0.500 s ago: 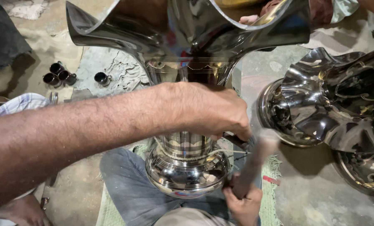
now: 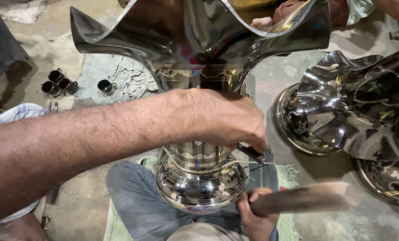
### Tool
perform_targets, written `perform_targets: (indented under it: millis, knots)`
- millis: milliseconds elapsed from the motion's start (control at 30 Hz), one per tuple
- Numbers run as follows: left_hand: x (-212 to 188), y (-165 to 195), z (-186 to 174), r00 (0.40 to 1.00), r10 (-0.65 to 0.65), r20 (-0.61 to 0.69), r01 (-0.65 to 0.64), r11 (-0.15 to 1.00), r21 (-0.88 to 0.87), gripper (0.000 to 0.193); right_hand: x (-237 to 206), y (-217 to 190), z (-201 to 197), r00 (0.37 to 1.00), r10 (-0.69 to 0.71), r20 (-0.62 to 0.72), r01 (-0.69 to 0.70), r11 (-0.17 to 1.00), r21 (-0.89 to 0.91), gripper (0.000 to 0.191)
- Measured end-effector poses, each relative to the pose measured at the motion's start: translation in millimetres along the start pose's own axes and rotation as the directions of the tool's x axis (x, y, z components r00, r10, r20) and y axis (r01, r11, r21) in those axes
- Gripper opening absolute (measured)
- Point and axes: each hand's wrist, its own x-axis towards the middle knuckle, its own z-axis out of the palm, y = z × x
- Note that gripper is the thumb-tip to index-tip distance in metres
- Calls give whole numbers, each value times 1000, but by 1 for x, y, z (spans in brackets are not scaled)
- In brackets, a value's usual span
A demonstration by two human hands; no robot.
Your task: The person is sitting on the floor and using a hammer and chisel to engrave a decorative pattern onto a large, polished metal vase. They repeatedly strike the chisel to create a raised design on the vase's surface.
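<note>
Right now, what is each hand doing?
Left hand: closed on a thin dark tool against the vase.
Right hand: closed on a blurred stick.

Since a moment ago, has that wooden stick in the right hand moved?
Yes. The stick in the right hand has swung down to lie level, lower against the vase.

A small metalworking workshop, worked at floor level: the bare concrete floor is stained and dusty, polished steel vases with fluted rims lie stacked to one side, small dark metal cups stand loose on the ground, and a worn green mat covers the working spot
</note>
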Motion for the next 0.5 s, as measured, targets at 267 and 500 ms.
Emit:
perform_targets:
  millis: [267, 500]
  knots:
    - [-3, 2, -4, 1000, 20, 23, -20, 1000, -18, 49, 6, 8, -11, 986, -83, 144, 79, 996, 39, 18]
    - [-2, -4, -1, 992, 121, 22, -122, 990, 70, 34, -16, 54, -19, 985, 152, 83, -150, 988, -26, 21]
